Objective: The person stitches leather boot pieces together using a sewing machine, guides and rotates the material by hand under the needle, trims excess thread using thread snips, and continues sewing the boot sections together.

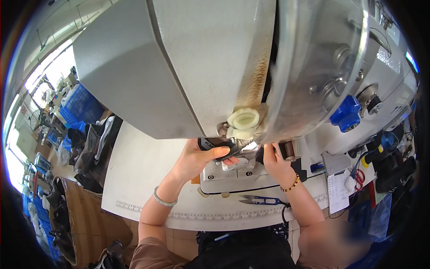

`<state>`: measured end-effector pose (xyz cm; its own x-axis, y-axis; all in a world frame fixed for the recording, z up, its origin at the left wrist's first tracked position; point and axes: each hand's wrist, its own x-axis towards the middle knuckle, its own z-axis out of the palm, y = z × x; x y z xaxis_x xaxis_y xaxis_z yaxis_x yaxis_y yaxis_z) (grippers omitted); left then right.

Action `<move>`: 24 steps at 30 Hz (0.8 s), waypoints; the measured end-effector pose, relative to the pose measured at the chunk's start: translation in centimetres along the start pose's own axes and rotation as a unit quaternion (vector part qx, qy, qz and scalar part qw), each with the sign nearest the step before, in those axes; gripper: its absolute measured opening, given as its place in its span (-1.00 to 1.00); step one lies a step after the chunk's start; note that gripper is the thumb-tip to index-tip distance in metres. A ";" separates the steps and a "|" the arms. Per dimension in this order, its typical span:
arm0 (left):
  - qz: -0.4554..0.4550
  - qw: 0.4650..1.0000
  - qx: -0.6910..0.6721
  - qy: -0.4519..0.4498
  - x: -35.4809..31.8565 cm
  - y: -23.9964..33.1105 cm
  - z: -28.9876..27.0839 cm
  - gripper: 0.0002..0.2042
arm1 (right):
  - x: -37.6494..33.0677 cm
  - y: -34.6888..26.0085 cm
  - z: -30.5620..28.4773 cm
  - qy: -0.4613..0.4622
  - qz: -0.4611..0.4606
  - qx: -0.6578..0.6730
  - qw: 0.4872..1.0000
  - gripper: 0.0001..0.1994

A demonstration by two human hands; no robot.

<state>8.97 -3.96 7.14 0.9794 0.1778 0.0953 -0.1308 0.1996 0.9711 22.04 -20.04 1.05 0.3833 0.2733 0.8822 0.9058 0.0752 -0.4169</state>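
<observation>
My left hand (pixel 197 158) is closed on a black piece of material (pixel 220 147) with pale markings, thumb on top. It holds the piece under the head of a big light-grey sewing machine (pixel 210 58), beside the lit stitching area. On the other side of that area, my right hand (pixel 276 163) has its fingers bunched and raised close to a metal roller part (pixel 290 150). The machine hides its fingertips and whatever they grip. Below both hands lies the machine's metal bed plate (pixel 237 179).
Blue-handled thread snips (pixel 261 200) lie on the white table (pixel 148 179), near a ruler strip (pixel 179 216) along its front edge. Red-handled scissors (pixel 359 178) and a paper sheet (pixel 337 193) are at right. A cardboard box (pixel 89 224) and blue crates (pixel 81 105) stand left.
</observation>
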 end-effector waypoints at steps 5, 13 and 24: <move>0.017 1.000 -0.007 -0.004 -0.2 -0.2 0.0 -0.79 | 0.4 -0.6 -0.5 -0.002 -0.012 0.004 1.000 -0.83; 0.033 0.999 0.000 0.004 -0.1 0.0 0.4 -0.80 | 0.8 -1.0 -0.5 -0.023 0.010 -0.014 1.000 -0.86; 0.044 0.999 -0.011 0.006 0.0 -0.3 0.4 -0.77 | 1.2 -1.4 -0.1 0.008 0.026 0.059 0.998 -0.83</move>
<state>9.10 -4.38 6.96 0.9620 0.2077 0.1773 -0.2198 0.2039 0.9540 21.28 -19.87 2.73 0.4328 0.2646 0.8618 0.8577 0.1735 -0.4840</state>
